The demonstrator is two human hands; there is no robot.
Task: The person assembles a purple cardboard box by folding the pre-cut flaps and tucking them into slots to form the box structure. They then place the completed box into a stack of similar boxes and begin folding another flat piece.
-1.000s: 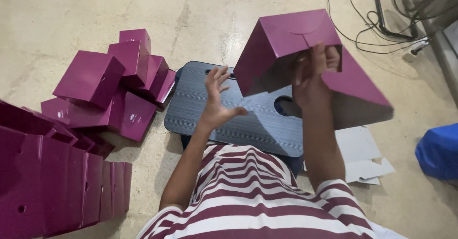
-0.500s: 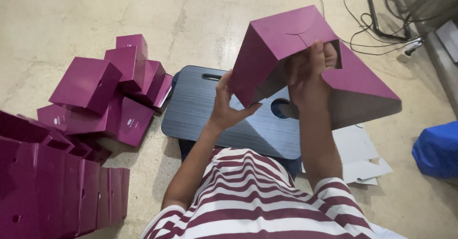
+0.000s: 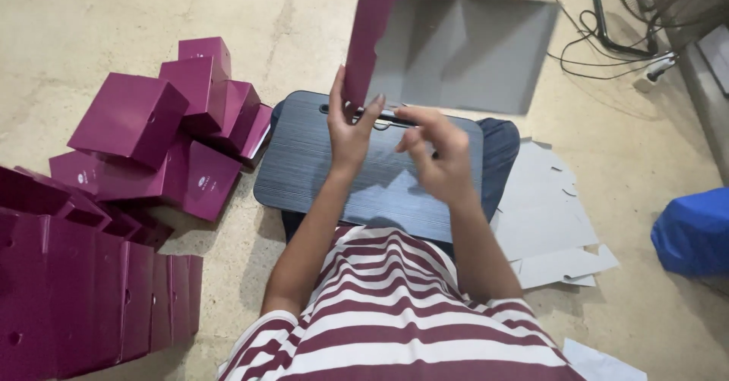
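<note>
Pinching the lower left edge of the unfolded carton (image 3: 456, 43), my left hand (image 3: 351, 126) has its fingers closed on the card, while my right hand (image 3: 437, 149) hangs just below at five o'clock, fingers curled and loose, touching nothing I can make out. From here the carton sits up in the air at twelve o'clock above the dark lap desk (image 3: 319, 161), purple outside, grey inside. I judge it light, thin and springy, stiff only along its creases, so the folds and edges are the places to take it; a broad panel would bow. One carton in hand. At nine o'clock lies a heap of folded purple boxes (image 3: 159, 134), about six, overlap hiding some. At seven o'clock stands a row of purple flats (image 3: 83, 290), too packed to count. Grey card sheets (image 3: 547, 214) lie at four o'clock, two or three
</note>
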